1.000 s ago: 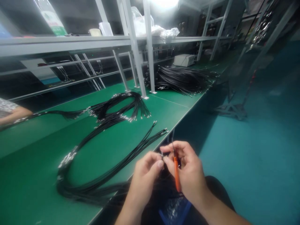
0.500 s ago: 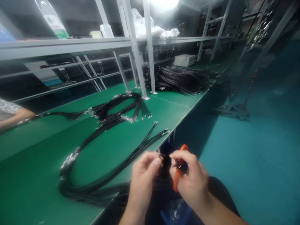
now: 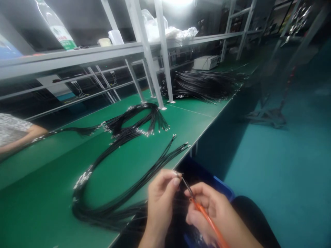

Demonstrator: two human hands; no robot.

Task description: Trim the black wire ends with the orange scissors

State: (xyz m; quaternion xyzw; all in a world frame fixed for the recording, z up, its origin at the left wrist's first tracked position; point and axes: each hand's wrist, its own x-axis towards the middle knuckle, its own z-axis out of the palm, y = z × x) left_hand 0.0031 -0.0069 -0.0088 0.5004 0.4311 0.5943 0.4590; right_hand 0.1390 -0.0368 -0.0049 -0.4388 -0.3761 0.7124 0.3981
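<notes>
My left hand (image 3: 162, 196) is closed at the table's front edge, thumb and forefinger pinching the small end of a thin black cable. My right hand (image 3: 207, 210) is wrapped round orange-handled snips (image 3: 207, 215), their narrow dark jaws pointing up and left. The tip of the snips meets the cable end at my left fingertips; whether the jaws are closed on it I cannot tell. A curved bundle of black cables (image 3: 103, 210) with pale metal ends lies on the green table (image 3: 43, 193) left of my hands and runs behind my left wrist.
More cable bundles (image 3: 139, 120) lie further back, and a thick pile (image 3: 204, 86) sits by a pale box (image 3: 205, 62). Metal posts (image 3: 165, 58) carry a shelf (image 3: 85, 55) with a bottle (image 3: 59, 31). A blue bin (image 3: 224, 187) is below the edge. Another person's arm (image 3: 36, 131) rests at left.
The snips have turned in my right hand, from lying across the palm to pointing at my left fingertips. My right hand has lowered slightly. The view has shifted a little.
</notes>
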